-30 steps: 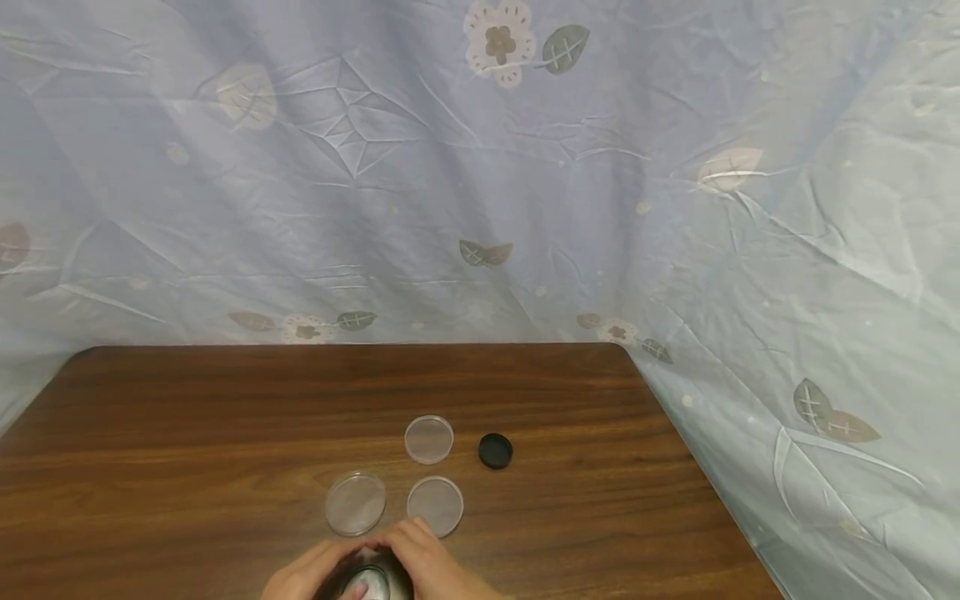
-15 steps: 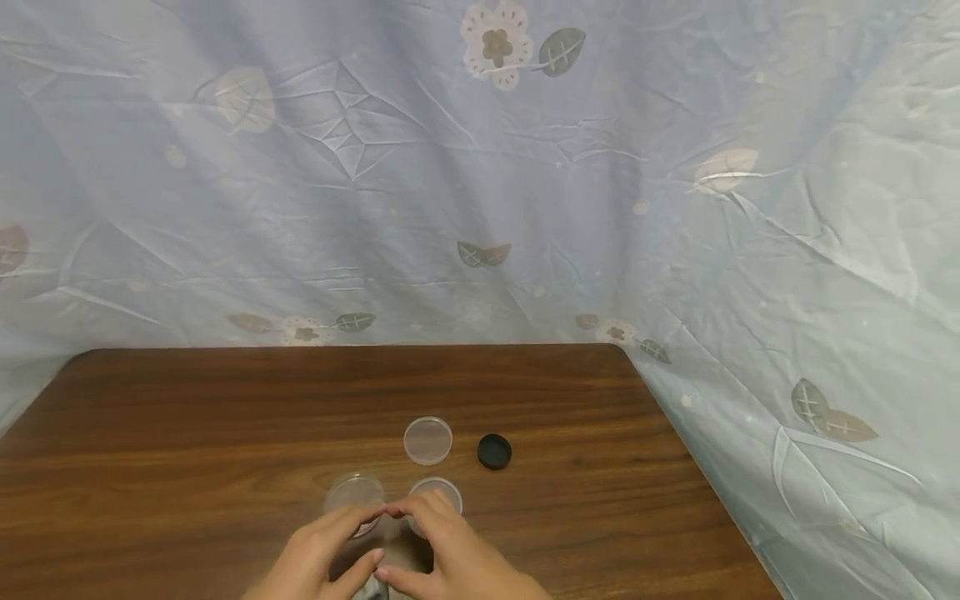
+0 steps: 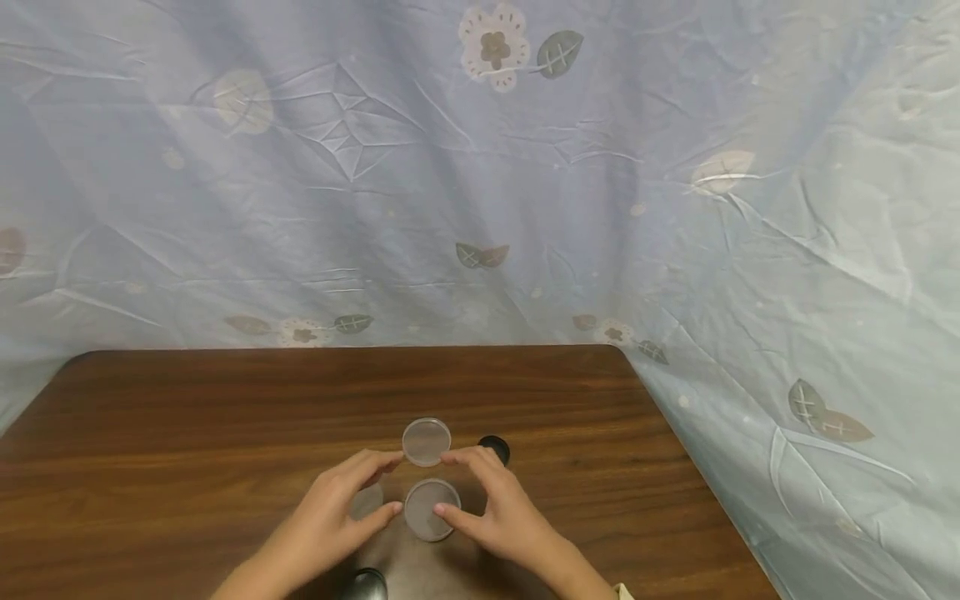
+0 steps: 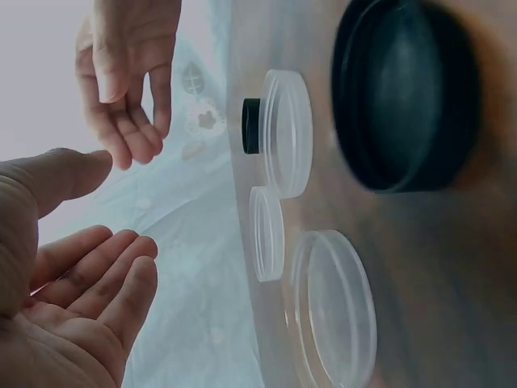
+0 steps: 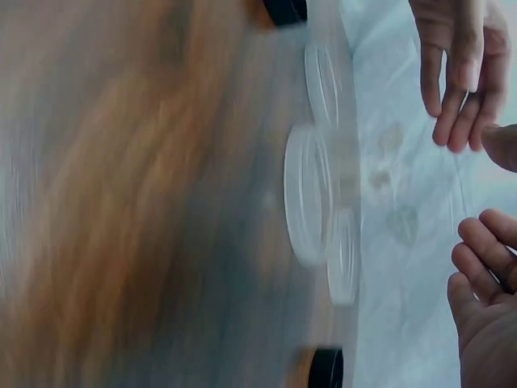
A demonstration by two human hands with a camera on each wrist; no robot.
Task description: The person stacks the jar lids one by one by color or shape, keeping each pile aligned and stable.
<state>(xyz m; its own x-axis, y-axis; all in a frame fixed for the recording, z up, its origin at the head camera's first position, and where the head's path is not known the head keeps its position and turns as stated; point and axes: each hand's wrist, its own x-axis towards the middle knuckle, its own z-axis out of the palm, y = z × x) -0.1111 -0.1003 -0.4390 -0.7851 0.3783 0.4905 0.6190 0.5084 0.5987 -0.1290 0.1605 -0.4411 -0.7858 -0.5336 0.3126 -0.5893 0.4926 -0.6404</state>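
Note:
My left hand (image 3: 330, 504) and right hand (image 3: 498, 504) hover over the table, fingers spread and thumbs pointing inward, with nothing in either. Between and below them show clear shallow round lids: one (image 3: 432, 510) in the middle and one (image 3: 427, 442) just beyond the fingertips. A third clear lid (image 3: 366, 502) is partly covered by the left hand. Close to the front, a black-rimmed round lid (image 3: 365, 585) is cut off by the lower edge of the head view; it looms large as a black lid (image 4: 404, 101) in the left wrist view.
A small black cap (image 3: 495, 450) lies at the back right, partly behind the right hand's fingers. The brown wooden table (image 3: 187, 417) ends at a pale blue flowered curtain (image 3: 420, 208), which also hangs along the right side.
Both hands were around the black-rimmed lid at the front. They have come off it and moved forward and up, spreading apart above the clear lids. The lids have stayed in place.

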